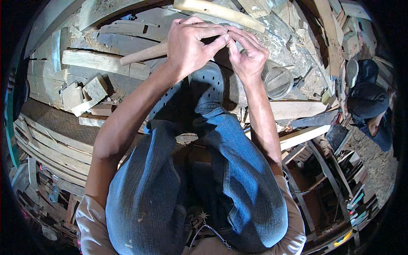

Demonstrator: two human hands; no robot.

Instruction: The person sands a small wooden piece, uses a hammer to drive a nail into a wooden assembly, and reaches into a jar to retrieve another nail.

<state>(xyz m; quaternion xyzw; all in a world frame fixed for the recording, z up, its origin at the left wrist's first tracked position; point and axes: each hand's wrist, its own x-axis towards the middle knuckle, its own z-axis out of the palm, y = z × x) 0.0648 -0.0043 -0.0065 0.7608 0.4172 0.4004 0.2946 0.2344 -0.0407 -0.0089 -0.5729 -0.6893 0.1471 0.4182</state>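
My left hand (192, 41) and my right hand (247, 54) meet in front of me, beyond my grey clogs (208, 80). Thumbs and fingertips of both are pinched together at one spot. Whatever lies between them is too small or too covered to make out. A rounded wooden handle (144, 54) passes behind my left hand, its far end hidden; whether that hand touches it, I cannot tell. Just beyond the fingertips lies a pale, slightly curved length of wood (221, 14). Close to my right wrist is a round clear container (278, 81).
Wood offcuts (87, 91) are heaped on the left, near a plank (95, 61). Curved slats (55, 146) run along the lower left. On the right, boards (304, 137) and a wooden frame (327, 170) lie close by. Another person (369, 102) sits at the far right.
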